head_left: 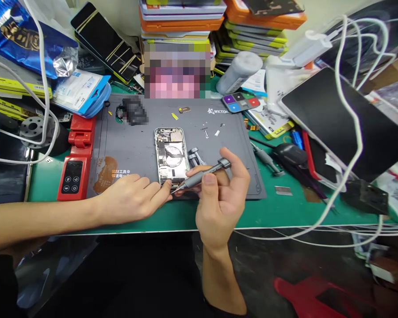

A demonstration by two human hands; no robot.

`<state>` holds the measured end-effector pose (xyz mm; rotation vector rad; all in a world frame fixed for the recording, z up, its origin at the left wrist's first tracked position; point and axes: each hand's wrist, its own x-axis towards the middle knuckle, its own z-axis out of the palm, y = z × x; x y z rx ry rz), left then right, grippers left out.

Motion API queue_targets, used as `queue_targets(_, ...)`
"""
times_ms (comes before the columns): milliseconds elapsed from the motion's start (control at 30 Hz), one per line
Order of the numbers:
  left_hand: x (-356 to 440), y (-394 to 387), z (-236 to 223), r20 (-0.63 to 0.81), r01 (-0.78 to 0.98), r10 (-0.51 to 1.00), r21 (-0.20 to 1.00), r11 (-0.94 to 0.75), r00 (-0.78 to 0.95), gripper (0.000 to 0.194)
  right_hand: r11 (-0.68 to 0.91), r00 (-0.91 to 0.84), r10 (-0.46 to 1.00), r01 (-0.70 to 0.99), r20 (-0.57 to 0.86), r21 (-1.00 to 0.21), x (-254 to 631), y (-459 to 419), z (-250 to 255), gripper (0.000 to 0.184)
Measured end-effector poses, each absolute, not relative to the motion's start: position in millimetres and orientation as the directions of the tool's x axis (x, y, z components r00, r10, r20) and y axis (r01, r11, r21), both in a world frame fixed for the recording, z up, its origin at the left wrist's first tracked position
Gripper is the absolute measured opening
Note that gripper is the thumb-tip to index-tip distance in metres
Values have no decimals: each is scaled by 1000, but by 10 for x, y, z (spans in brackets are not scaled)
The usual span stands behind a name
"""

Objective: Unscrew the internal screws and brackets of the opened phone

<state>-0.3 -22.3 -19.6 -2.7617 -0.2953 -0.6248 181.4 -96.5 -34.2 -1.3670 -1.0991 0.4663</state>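
An opened phone (171,154) lies on the grey work mat (129,152), its inner boards, round coil and flex cable exposed. My left hand (135,196) is at the phone's bottom end. Its fingers are curled, with the fingertips pressed on the lower edge. In my right hand (219,198) is a slim grey screwdriver (202,175), slanted down to the left. Its cap rests against my index finger, and its tip is close to the phone's lower edge. More grey screwdrivers (195,155) lie just right of the phone, partly behind my fingers.
Small loose parts (205,132) and a black crumpled piece (134,111) lie on the mat. A red device with buttons (73,176) stands left. To the right are a black tablet-like panel (345,119), white cables (343,101) and another screwdriver (267,157). Stacked boxes (182,24) line the back.
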Motion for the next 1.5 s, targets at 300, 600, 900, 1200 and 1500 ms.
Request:
queue_targets(300,4,-225,-182,443,263,130,-252,-931,887,29,233,479,815,244,326,-941,1811,-981,-341,42)
queue_targets(600,6,-218,-183,435,259,130,-251,-933,891,28,237,466,815,272,343,-933,1821,-973,-336,42)
queue_targets(900,0,-216,-186,435,253,127,-246,-936,891,27,262,459,829,185,319,-947,1818,-979,-336,44)
queue_targets(1200,0,-211,-196,437,248,125,-239,-939,891,26,316,456,830,91,322,-944,1820,-973,-340,42)
queue_targets(1500,-7,-212,-183,433,246,123,-241,-939,893,25,312,454,833,83,315,-946,1813,-979,-328,44)
